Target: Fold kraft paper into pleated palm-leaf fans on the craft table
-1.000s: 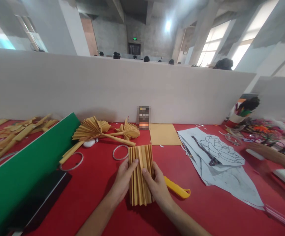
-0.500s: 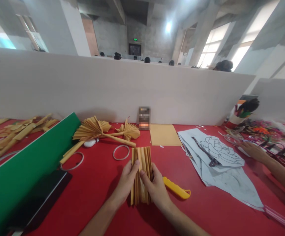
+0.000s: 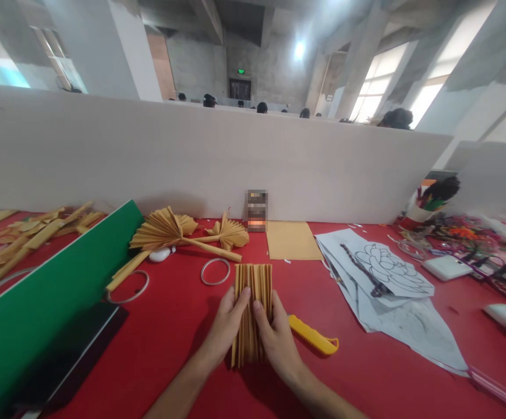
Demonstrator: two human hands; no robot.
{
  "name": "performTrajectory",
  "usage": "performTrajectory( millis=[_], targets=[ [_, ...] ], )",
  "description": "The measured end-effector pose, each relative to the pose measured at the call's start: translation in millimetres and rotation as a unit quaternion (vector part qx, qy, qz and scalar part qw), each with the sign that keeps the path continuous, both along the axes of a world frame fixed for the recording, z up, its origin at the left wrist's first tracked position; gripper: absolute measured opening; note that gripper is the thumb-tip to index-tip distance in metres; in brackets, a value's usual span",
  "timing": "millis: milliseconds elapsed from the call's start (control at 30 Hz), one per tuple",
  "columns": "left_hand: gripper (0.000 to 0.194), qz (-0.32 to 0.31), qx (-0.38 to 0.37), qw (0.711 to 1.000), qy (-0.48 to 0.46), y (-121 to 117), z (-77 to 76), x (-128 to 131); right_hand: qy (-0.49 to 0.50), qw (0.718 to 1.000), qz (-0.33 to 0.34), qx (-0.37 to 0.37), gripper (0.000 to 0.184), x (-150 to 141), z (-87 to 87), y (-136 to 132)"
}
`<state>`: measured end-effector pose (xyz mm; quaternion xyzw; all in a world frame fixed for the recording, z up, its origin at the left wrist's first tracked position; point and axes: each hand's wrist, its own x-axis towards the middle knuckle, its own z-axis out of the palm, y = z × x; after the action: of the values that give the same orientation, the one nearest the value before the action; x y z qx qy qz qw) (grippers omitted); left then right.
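A tan, accordion-pleated sheet of paper [image 3: 253, 285] stands on edge on the red table [image 3: 183, 326], its folds running away from me. My left hand [image 3: 224, 329] presses its left side and my right hand [image 3: 276, 334] presses its right side, squeezing the pleats into a narrow bundle. Both hands are closed on the paper, fingertips resting on top of the folds.
A yellow utility knife [image 3: 314, 336] lies just right of my right hand. Metal rings [image 3: 215, 270] and finished paper fans [image 3: 178, 230] lie behind. A green board [image 3: 47, 291] sits left, a tan sheet [image 3: 292, 240] and flower drawings [image 3: 384, 267] right. A white partition [image 3: 218, 157] bounds the far edge.
My hands have pushed the pleats closer together, so the paper is narrower than a second ago. The other person's arm at the right has drawn back out of the scene.
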<state>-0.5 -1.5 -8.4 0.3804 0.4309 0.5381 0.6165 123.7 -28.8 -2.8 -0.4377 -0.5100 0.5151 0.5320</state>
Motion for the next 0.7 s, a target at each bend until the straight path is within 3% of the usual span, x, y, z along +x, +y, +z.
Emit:
performTrajectory(
  millis=[233, 400, 700],
  targets=[
    [0.047, -0.023, 0.039, 0.998, 0.044, -0.3, 1.4, 0.5, -0.013, 0.999, 0.007, 0.03, 0.033, -0.3, 0.5, 4.3],
    [0.049, 0.018, 0.009, 0.998, 0.067, 1.2, 2.7, -0.8, -0.017, 0.999, 0.022, 0.033, 0.032, 0.0, -2.7, 4.3],
    [0.044, 0.038, 0.001, 0.998, 0.042, 3.2, -1.0, -2.1, 0.0, 1.0, 0.021, 0.009, 0.038, 2.7, -4.0, 5.5]
  ],
)
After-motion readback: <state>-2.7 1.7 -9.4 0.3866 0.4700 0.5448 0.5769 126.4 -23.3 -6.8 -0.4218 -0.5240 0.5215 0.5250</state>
